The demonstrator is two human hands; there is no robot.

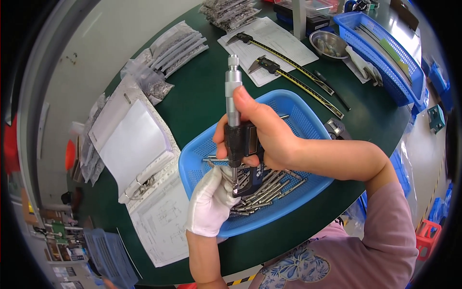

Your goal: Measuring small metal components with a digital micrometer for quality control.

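My right hand (269, 132), bare, is wrapped round a digital micrometer (234, 139), thumb on its silver barrel. The micrometer stands nearly upright with its jaws at the lower end. My left hand (211, 201), in a white glove, is closed at those jaws. Its fingers pinch a small metal pin (235, 185), mostly hidden by the glove and the frame. Beneath both hands is a blue perforated plastic basket (308, 120). Several slim silver metal pins (272, 190) lie loose inside it.
An open ring binder (132, 139) and a drawing sheet (161, 224) lie left. Bagged parts (178, 48) are stacked behind. Two digital calipers (293, 86) rest on papers (284, 38) at the far side. A metal bowl (328, 44) and a long blue basket (380, 53) stand far right.
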